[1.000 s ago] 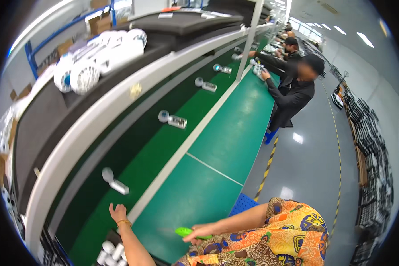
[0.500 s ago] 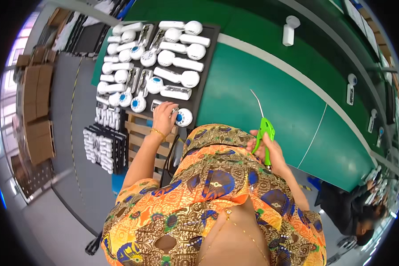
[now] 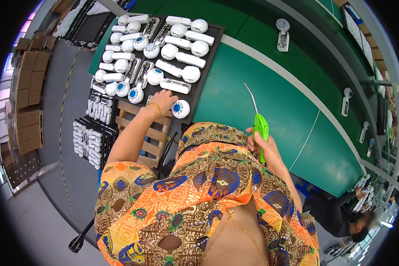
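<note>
My left hand (image 3: 164, 103) rests at the near edge of a black tray (image 3: 202, 91), its fingers closed over the oblong part of a white round-headed device (image 3: 181, 108). That device's head has a blue centre; its body is mostly covered by my fingers. Many similar white devices (image 3: 191, 74) lie in rows on the tray, some with their oblong bodies opened up and the inner parts showing (image 3: 142, 74). In front of my body, over the green tabletop, my right hand (image 3: 267, 148) is closed round a green air blow gun (image 3: 261, 127) with a thin bent metal nozzle pointing away.
Beyond the green tabletop (image 3: 270, 95) runs a darker green belt with spaced devices (image 3: 283, 35). Stacked trays of white parts (image 3: 88, 144) and a wooden pallet (image 3: 139, 137) are at left. Cardboard boxes (image 3: 31, 84) stand farther off. Another person (image 3: 337, 210) works at far right.
The view has shifted a little. My left hand has settled lower over the device at the tray's edge. The blow gun stays in my right hand, slightly turned.
</note>
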Action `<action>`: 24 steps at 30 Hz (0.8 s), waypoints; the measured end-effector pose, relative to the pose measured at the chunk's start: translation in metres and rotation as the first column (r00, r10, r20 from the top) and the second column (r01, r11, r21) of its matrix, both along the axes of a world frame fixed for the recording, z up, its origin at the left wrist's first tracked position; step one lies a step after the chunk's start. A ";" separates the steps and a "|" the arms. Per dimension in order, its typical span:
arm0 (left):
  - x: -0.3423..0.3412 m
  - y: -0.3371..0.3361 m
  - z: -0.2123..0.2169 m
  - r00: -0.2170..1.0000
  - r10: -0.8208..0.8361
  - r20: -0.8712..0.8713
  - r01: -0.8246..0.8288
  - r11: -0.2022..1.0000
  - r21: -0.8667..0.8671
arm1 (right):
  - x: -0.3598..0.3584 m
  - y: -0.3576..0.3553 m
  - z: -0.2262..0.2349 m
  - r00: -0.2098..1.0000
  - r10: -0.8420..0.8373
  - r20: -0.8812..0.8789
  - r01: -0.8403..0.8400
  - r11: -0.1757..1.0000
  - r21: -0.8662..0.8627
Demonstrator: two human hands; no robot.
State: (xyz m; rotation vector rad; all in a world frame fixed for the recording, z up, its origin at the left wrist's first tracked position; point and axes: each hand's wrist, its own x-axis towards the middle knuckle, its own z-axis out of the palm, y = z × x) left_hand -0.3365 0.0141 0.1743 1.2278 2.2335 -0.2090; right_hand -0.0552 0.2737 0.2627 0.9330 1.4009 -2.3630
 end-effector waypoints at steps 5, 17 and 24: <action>0.006 0.010 0.011 0.984 0.146 0.101 -0.170 0.941 0.291 | -0.004 0.003 0.006 0.998 0.070 -0.011 -0.067 0.988 0.136; 0.044 0.136 0.024 0.783 0.434 0.446 -0.616 0.432 0.659 | -0.018 -0.011 0.027 0.959 0.284 0.003 -0.254 0.852 0.458; 0.046 0.148 0.024 0.728 0.540 0.422 -0.678 0.475 0.561 | -0.022 -0.003 0.034 0.950 0.299 0.086 -0.307 0.859 0.409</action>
